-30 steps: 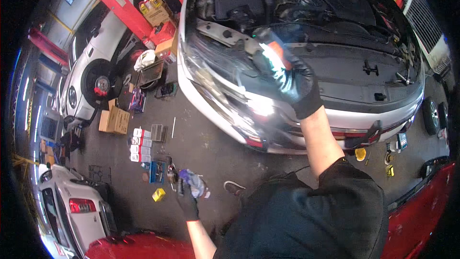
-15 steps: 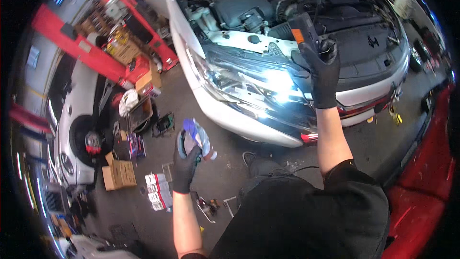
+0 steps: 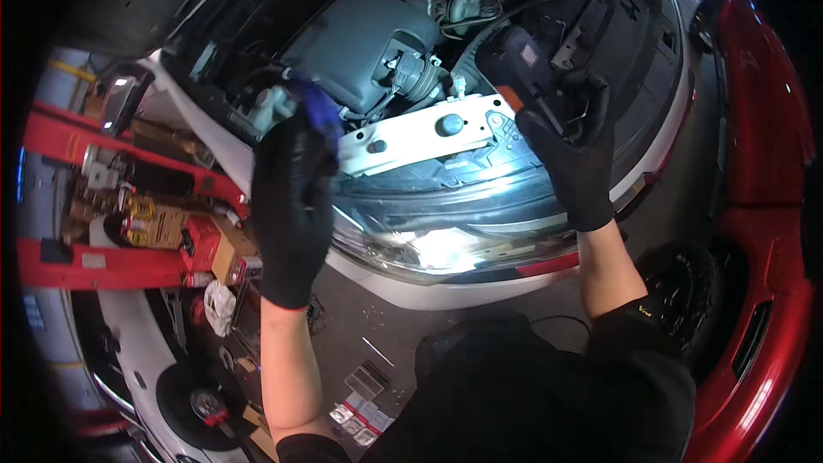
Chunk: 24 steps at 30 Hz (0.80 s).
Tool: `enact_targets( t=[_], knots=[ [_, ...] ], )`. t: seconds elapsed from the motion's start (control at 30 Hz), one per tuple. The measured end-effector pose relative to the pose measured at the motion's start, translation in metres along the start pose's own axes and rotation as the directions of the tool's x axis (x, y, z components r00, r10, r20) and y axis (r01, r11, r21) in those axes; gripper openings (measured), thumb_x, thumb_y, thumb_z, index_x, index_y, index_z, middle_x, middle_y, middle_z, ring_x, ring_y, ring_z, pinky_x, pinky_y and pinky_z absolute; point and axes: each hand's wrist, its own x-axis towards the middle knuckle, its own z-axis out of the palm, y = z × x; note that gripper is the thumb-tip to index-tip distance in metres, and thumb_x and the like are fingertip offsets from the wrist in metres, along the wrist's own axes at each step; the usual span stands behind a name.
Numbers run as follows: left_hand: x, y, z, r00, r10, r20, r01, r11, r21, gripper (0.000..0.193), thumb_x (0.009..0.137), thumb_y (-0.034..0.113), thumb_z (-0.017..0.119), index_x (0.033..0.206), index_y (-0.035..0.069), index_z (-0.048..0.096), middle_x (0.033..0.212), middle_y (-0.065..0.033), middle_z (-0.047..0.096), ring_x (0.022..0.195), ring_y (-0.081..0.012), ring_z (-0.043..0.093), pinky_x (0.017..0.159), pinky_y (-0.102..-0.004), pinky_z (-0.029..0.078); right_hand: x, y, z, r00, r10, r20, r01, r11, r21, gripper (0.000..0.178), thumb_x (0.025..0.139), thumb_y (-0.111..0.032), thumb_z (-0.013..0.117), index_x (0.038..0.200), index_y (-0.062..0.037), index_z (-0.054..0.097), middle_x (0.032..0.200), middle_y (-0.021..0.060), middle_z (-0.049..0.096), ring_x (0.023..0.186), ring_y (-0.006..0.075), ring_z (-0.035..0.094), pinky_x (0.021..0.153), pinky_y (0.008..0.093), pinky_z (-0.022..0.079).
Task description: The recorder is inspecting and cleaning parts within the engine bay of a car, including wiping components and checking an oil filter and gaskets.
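My left hand (image 3: 296, 197), in a black glove, is raised over the left side of the open engine bay. Its fingers are closed on a blue-purple rag (image 3: 319, 111), mostly hidden behind the glove and blurred. My right hand (image 3: 574, 154), gloved in black too, grips a dark handheld device with an orange patch (image 3: 511, 98) above the front of the car. The glove and the dark background hide much of its shape. Below and between my hands lies the car's headlight (image 3: 411, 236), with a bright white glare on its lens.
A pale metal crossbar (image 3: 411, 137) and a dark engine cover (image 3: 360, 43) lie behind the headlight. A red vehicle (image 3: 767, 231) stands close on the right. At left are a red lift post (image 3: 111, 266), boxes (image 3: 163, 223) and a silver car (image 3: 137, 334).
My left hand has risen with the rag from low over the floor to the engine bay. The view has shifted closer to the car; my right hand still holds the device.
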Motion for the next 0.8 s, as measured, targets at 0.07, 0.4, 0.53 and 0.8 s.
enact_targets(
  t=[0.07,0.4,0.53,0.8],
  knots=[
    [-0.002,-0.013,0.028,0.98,0.051,0.192,-0.024,0.99,-0.14,0.064,0.083,0.028,0.076,0.14,0.007,0.056,0.139,-0.02,0.053,0.129,-0.0413,0.05,0.111,-0.0498,0.038,0.004,-0.003,0.018,0.999,-0.012,-0.031,0.014,0.998,0.056,0.058,0.08,-0.014,0.085,0.126,-0.0051,0.051,0.111,0.0055,0.059,0.103,0.0133,0.057,0.088,0.0292,0.048],
    [0.002,-0.04,0.041,0.907,0.307,0.288,-0.18,0.901,-0.395,0.06,0.087,0.062,0.065,0.115,0.009,0.074,0.138,-0.0233,0.054,0.137,-0.0453,0.039,0.116,-0.062,0.018,0.045,0.027,0.058,0.969,0.194,0.153,-0.221,0.959,0.18,0.063,0.087,-0.027,0.077,0.138,-0.004,0.048,0.124,0.0134,0.064,0.107,0.0221,0.065,0.087,0.0333,0.054],
    [0.033,-0.108,0.032,0.932,0.277,0.233,-0.207,0.936,-0.285,0.054,0.087,0.032,0.076,0.133,0.007,0.061,0.137,-0.02,0.056,0.131,-0.0381,0.05,0.113,-0.0501,0.034,0.052,0.039,0.087,0.903,-0.033,0.428,0.09,0.989,-0.114,0.067,0.09,-0.025,0.072,0.149,-0.0128,0.041,0.144,0.0138,0.048,0.128,0.0266,0.051,0.106,0.0417,0.04],
    [0.106,-0.255,0.071,0.977,0.066,0.202,-0.081,0.994,0.07,0.047,0.095,0.017,0.067,0.139,0.005,0.056,0.141,-0.0161,0.056,0.133,-0.0282,0.05,0.114,-0.0396,0.039,0.065,0.058,0.096,0.799,-0.171,0.577,0.334,0.923,-0.19,0.065,0.075,-0.027,0.085,0.127,0.0007,0.055,0.115,0.0209,0.064,0.095,0.037,0.07,0.075,0.0405,0.061]
  ],
)
